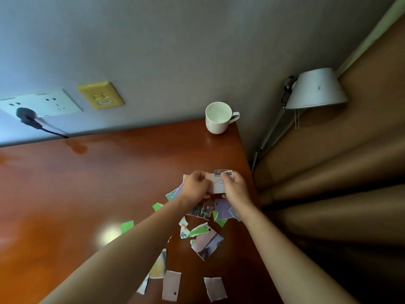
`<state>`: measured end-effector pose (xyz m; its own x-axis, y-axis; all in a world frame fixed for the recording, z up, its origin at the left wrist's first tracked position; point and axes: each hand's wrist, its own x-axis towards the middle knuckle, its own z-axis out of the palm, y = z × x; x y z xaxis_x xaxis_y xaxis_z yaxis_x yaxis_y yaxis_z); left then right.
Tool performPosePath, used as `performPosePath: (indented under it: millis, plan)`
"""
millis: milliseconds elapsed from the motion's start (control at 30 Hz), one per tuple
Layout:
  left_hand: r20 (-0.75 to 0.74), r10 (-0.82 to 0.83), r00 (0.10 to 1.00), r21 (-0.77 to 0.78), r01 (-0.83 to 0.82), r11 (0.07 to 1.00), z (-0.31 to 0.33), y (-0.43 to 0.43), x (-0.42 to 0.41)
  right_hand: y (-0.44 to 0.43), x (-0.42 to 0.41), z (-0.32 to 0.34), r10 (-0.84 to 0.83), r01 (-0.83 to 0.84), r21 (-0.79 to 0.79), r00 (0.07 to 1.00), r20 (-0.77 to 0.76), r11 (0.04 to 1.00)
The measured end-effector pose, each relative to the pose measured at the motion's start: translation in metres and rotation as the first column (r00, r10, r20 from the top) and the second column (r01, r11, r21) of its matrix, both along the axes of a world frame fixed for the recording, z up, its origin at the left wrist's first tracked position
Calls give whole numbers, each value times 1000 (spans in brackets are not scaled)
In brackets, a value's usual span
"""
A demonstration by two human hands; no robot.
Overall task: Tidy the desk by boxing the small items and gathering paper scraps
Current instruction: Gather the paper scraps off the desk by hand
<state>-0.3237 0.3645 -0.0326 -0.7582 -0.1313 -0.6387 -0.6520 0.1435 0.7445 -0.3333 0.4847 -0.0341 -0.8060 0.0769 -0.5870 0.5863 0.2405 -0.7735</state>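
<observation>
Hands of one person meet above the far right part of a glossy reddish-brown desk [87, 183]. The left hand [196, 185] and the right hand [235, 187] each curl their fingers around a small bundle of paper scraps [219, 184], pinching it from either side. The top piece of the bundle is pale pink-grey with thin lines. Whether the bundle touches the desk cannot be told.

Loose scraps [202, 210] lie scattered on the desk under the wrists and nearer the person. Among them are a green piece [127, 226] beside the left forearm, a large lilac piece [208, 244] between the forearms, and two pale rectangular pieces [171, 285] close to the near edge.

A white mug [219, 117] stands upright at the far right corner of the desk, well apart from the hands. On the grey wall behind are a white socket [50, 103] with a dark plug [27, 115] in it and a yellow wall plate [100, 95] just beside it. A white lamp [315, 88] stands to the right of the desk, in front of a brown curtain [328, 161].
</observation>
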Motion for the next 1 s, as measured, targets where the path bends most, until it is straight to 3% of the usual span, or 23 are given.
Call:
performPosePath:
  millis: [133,233,333,400,500,600,733,833,1000]
  plan:
    - [132,147,980,224,-174,959,18,4,20,-7,29,7,217,-219,77,975,37,973]
    - [154,112,982,163,-137,977,20,10,34,-7,47,12,337,-337,60,941,20,939]
    - [148,95,984,86,-109,990,19,11,46,-1,56,16,339,-339,60,941,11,939]
    - [138,116,984,95,-130,987,19,9,54,10,59,13,330,-303,246,941,-78,921]
    - [158,204,966,153,-228,962,18,4,63,27,64,11,521,-396,630,854,-16,668]
    - [194,245,950,148,-275,950,11,-1,67,34,68,11,645,-523,702,755,119,483]
    - [224,232,947,117,-262,958,-28,-7,64,30,71,6,690,-595,687,700,185,418]
    - [241,240,940,107,-272,956,15,-2,70,25,69,-1,689,-583,711,699,192,393]
    - [122,-5,992,-68,13,998,9,-7,74,19,62,-1,720,-573,760,662,209,307]
